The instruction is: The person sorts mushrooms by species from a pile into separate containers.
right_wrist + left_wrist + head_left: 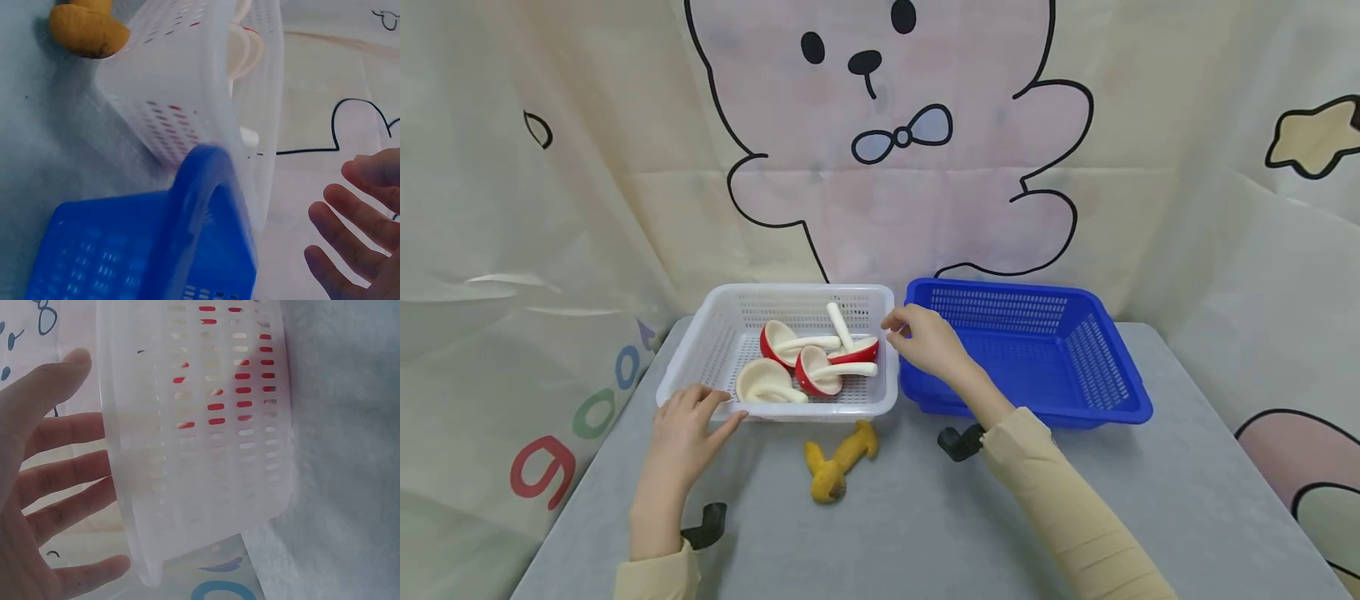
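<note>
Several soup ladles [816,375], red outside and cream inside with cream handles, lie in a white plastic basket [820,411]. My left hand [683,442] is at this basket's front left corner, its fingers straight and spread. In the left wrist view those fingertips are right at the basket's rim [134,531], with nothing held. Over the gap between the white basket and a blue basket [1022,342] hovers my right hand [928,342]. Its fingers are loosely bent and hold nothing, as the right wrist view also shows. No ladles lie in the blue basket.
A knobbly yellow-brown object [838,467], shaped like a ginger root, lies on the grey tabletop [880,550] in front of the white basket. The baskets stand side by side. Behind them hangs a printed curtain [895,208]. Black brackets [703,527] stick out at both wrists.
</note>
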`<state>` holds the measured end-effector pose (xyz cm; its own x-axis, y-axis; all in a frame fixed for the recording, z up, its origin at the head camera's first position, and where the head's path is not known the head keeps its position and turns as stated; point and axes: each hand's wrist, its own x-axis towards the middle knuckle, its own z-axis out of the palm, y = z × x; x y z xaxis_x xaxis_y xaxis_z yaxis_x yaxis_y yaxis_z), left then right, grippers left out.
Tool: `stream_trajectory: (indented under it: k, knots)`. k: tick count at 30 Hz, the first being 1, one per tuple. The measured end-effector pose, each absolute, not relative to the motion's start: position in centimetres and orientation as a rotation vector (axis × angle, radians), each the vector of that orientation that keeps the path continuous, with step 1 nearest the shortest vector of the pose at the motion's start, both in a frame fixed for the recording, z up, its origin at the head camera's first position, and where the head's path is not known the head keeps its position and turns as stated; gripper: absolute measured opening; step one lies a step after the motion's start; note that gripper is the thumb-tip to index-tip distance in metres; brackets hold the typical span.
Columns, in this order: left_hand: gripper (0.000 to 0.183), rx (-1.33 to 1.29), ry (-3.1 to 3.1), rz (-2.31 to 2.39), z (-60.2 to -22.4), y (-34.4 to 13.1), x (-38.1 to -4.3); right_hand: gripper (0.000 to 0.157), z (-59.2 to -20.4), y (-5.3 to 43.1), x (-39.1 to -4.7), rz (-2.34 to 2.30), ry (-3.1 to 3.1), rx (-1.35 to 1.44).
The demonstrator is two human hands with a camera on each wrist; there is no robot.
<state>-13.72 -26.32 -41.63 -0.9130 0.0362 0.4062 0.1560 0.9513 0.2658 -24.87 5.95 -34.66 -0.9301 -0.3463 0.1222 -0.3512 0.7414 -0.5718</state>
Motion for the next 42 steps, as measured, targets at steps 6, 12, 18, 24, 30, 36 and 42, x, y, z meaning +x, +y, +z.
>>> stream_trajectory:
  k: [6,12,18,24,30,36,42]
  knots:
    - [0.032,-0.241,-2.674,-0.343,-41.6,-25.7,-13.4,0.024,-35.5,8.1,-23.1,0.954,-2.900,0.542]
    - [0.033,-0.331,-2.621,-0.256,-41.5,-24.6,-13.0,0.023,-36.2,10.1,-21.6,0.941,-2.842,0.505]
    - [0.031,-0.422,-2.535,-0.172,-41.4,-23.1,-12.7,0.022,-36.9,12.0,-20.0,0.919,-2.746,0.520]
    - [0.032,-0.496,-2.497,-0.121,-41.6,-21.2,-12.2,0.022,-37.3,13.5,-18.5,0.859,-2.667,0.551]
    - [0.029,-0.600,-2.455,-0.089,-42.2,-19.2,-11.9,0.022,-38.0,15.3,-17.3,0.827,-2.596,0.557]
    - [0.034,-0.665,-2.541,-0.077,-42.8,-17.2,-11.8,0.023,-38.8,17.3,-15.9,0.774,-2.500,0.577]
    - [0.034,-0.713,-2.604,-0.084,-43.7,-15.9,-12.2,0.025,-40.0,18.6,-15.5,0.691,-2.400,0.619]
